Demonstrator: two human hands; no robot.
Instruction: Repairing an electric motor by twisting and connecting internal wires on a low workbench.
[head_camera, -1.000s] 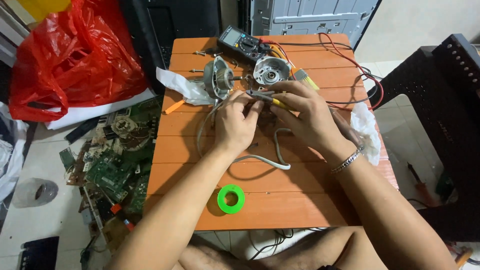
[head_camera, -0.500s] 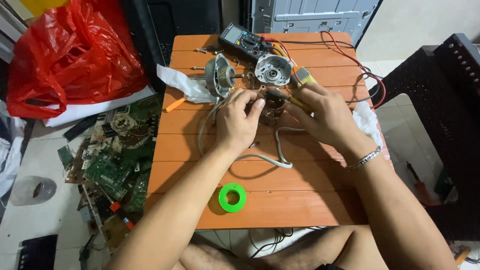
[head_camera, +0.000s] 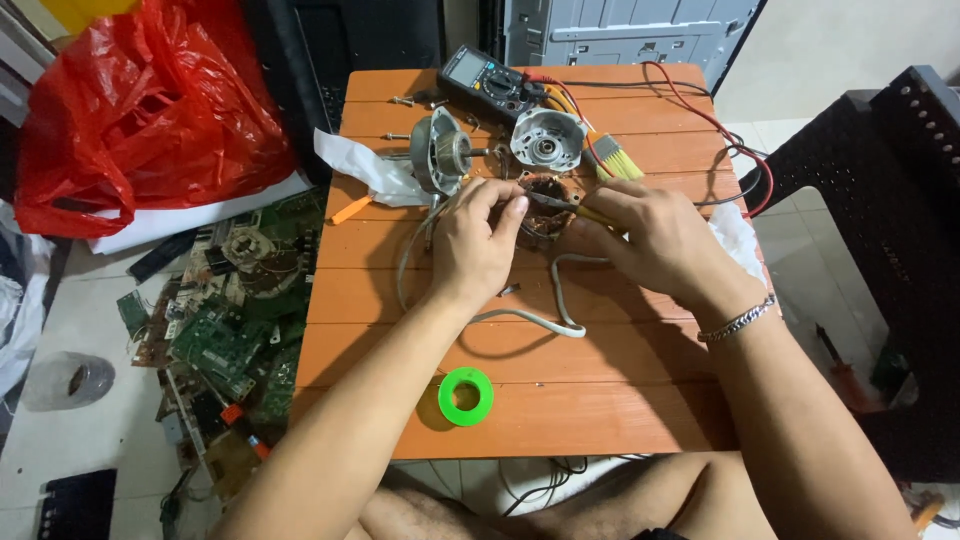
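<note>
The copper-wound motor coil (head_camera: 545, 200) lies on the orange desk (head_camera: 520, 420) a little toward its far edge, midway between the side edges, and is steadied by the left hand (head_camera: 480, 245), whose fingers (head_camera: 500, 200) are pinched together on its near rim. A thin yellow-handled tool (head_camera: 580, 210) is gripped in the right hand (head_camera: 655, 245), the fingers closed around it and the tip laid over the windings. The work is best done with the coil pressed flat so that it cannot turn, and with the tip moved lightly, since the fine copper wire is judged easy to nick. The grey cable (head_camera: 540, 320) curling toward the near edge should be kept slack and not dragged. The metal motor cover (head_camera: 547, 138), the rotor with its shaft (head_camera: 440, 152) and the multimeter (head_camera: 490, 85) lie nearer the far edge, and the green tape roll (head_camera: 466, 396) near the near edge, all clear of the hands.
</note>
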